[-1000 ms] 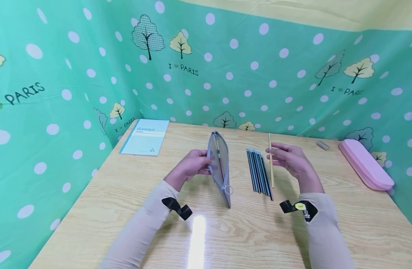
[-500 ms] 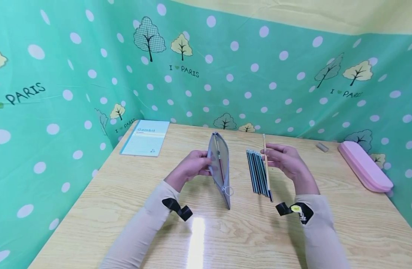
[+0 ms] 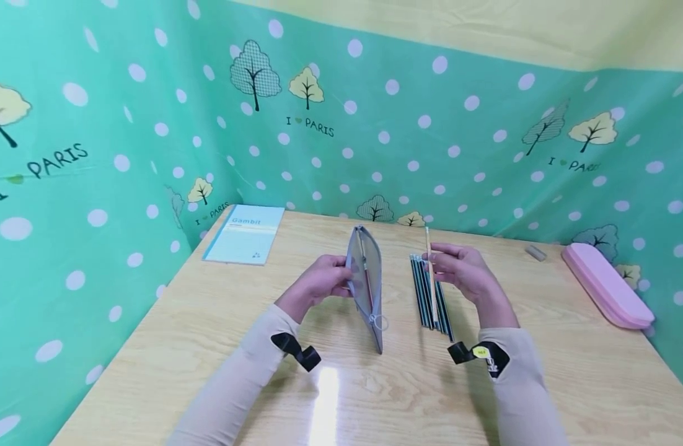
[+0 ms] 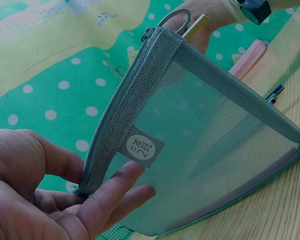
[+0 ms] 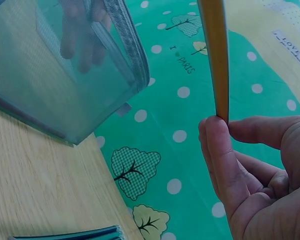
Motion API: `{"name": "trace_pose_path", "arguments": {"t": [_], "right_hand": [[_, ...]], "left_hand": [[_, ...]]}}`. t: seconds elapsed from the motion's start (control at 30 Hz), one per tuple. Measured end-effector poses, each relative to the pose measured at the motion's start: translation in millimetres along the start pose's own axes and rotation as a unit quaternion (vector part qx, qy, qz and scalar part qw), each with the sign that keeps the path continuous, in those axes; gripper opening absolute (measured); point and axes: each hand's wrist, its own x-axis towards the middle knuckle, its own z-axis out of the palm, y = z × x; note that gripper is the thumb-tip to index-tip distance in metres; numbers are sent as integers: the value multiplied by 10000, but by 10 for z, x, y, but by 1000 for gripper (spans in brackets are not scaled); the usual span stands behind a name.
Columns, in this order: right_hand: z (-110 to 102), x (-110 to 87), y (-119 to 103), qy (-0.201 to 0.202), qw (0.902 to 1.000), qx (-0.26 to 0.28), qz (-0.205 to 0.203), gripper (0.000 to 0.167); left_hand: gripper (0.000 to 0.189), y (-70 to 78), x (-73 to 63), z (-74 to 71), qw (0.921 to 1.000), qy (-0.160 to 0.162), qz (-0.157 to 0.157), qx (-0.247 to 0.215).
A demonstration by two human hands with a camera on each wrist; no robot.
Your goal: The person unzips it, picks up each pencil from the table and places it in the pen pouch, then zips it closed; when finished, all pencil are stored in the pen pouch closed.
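Observation:
My left hand (image 3: 325, 277) grips a grey mesh zip pouch (image 4: 205, 135) by its side, thumb on one face and fingers on the other. The pouch stands upright with its zipped top spread apart, and a thin item with a reddish shaft (image 3: 368, 284) lies inside. To its right, my right hand (image 3: 463, 272) pinches a yellow pencil (image 5: 217, 60) between thumb and fingertips. In the head view this pencil overlaps a row of several dark striped pencils (image 3: 443, 310) on the table. Part of that row also shows in the right wrist view.
A light blue notebook (image 3: 243, 235) lies at the back left of the wooden table (image 3: 397, 396). At the back right are a small grey eraser-like block (image 3: 535, 253) and a pink pencil case (image 3: 606, 285). A green patterned cloth (image 3: 375, 155) hangs behind and left.
My right hand has moved left with the yellow pencil, from beside the dark pencils to over them, towards the pouch. My left hand keeps holding the pouch in place.

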Motion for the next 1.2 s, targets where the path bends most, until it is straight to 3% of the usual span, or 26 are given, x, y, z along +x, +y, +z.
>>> {"name": "trace_pose_path", "arguments": {"t": [0.7, 1.2], "right_hand": [[271, 128, -32, -67, 9998, -130, -137, 58], [544, 192, -105, -177, 9993, 147, -308, 53]], "left_hand": [[46, -6, 7, 23, 9999, -48, 59, 75], [47, 5, 22, 12, 10000, -41, 13, 63]]}}
